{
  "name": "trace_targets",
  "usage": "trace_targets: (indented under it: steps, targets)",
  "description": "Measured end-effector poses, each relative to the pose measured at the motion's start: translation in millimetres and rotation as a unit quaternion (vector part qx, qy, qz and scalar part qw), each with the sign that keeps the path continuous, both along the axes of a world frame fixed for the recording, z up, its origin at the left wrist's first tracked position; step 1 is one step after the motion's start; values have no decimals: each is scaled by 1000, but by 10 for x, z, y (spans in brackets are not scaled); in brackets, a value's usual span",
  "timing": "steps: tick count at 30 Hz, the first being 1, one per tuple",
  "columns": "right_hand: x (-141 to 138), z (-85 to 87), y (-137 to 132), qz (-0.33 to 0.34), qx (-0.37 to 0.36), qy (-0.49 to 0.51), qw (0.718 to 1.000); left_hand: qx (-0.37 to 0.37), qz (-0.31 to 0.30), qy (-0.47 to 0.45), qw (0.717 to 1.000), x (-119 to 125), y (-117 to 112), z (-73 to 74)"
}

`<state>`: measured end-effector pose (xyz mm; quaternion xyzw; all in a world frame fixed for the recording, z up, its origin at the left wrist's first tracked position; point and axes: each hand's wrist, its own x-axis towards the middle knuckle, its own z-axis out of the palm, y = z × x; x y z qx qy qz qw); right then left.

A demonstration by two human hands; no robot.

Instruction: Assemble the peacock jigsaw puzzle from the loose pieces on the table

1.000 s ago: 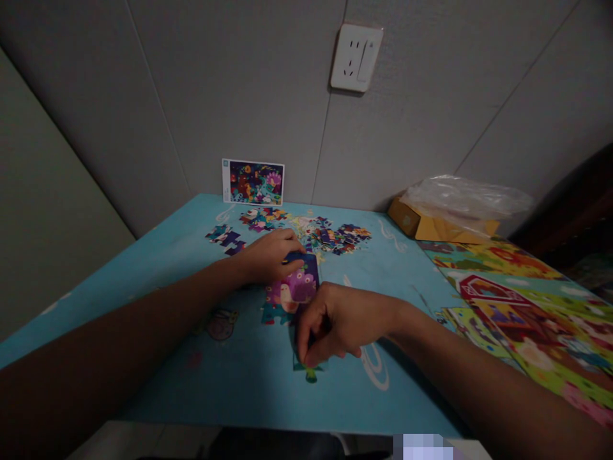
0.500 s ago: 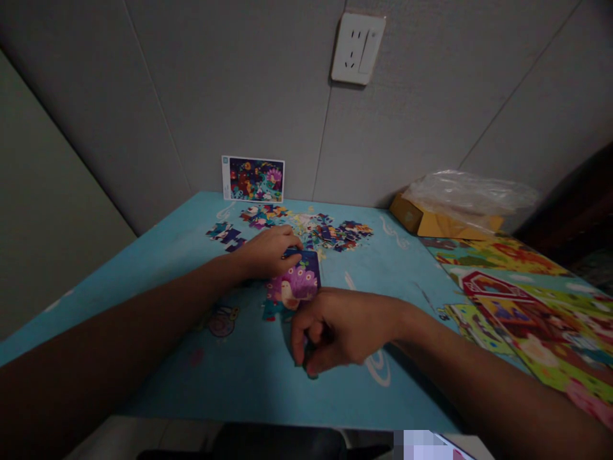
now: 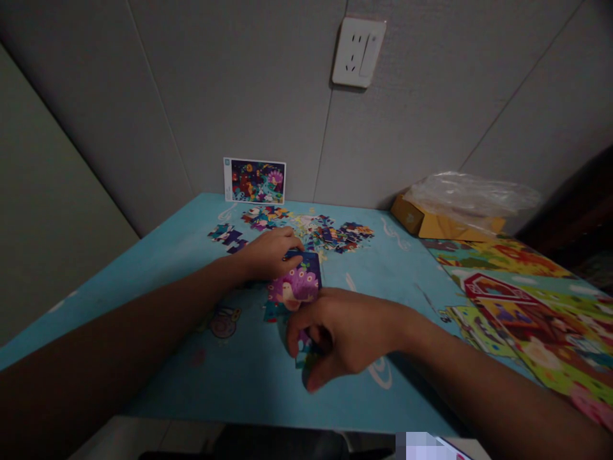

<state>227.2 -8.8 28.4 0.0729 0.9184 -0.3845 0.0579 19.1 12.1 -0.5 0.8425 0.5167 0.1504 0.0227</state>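
Note:
A partly joined jigsaw puzzle [image 3: 299,279] with a pink peacock-like bird lies on the blue table. My left hand [image 3: 271,252] is at its upper left, fingers bent at the top edge and thumb lying over the picture. Over the puzzle's lower right is my right hand [image 3: 347,326], its bent index finger and its thumb parted. Between them shows a purple and teal puzzle piece [image 3: 302,358] at the bottom of the joined part; the palm hides some of it. Loose puzzle pieces [image 3: 352,235] are scattered beyond both hands.
A picture card [image 3: 256,181] leans on the wall behind the pieces. At the back right, clear plastic wrap [image 3: 469,195] lies over a yellow box [image 3: 450,227]. Farm-scene puzzle boards [image 3: 531,319] cover the right side. A socket [image 3: 359,52] is on the wall.
My right thumb and index finger have come apart from a pinch, uncovering the piece at the puzzle's lower edge. My left hand stays in place on the puzzle.

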Motion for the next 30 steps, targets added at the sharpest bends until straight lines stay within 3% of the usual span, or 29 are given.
trace_targets:
  steps: [3, 8, 10, 15, 21, 23, 25, 28, 30]
  targets:
    - [-2, -6, 19, -2, 42, 20, 999, 11, 19, 0, 1000, -18, 19, 3]
    - [-4, -15, 32, 0, 52, 11, 999, 38, 142, 12, 989, -69, 74, 45]
    - [-5, 0, 25, -3, 56, -1, 998, 32, 158, 22, 987, -69, 77, 62]
    - [9, 25, 8, -3, 66, -27, 997, 13, 99, -1, 995, 10, 35, 54]
    - [39, -30, 43, -6, 25, -11, 1000, 6, 39, -40, 998, 72, -4, -6]
    - [43, -49, 123, -57, 32, 20, 998, 17, 17, -32, 999, 63, -6, -33]
    - [57, -68, 263, -173, 83, 56, 980, 2, 2, -15, 1000, 49, -7, -55]
    - [118, -116, 556, -377, 219, 101, 894, -47, 4, 7, 999, 38, -10, -62]
    - [169, -166, 749, -443, 288, 119, 840, -61, 8, 11, 998, 36, -12, -54]
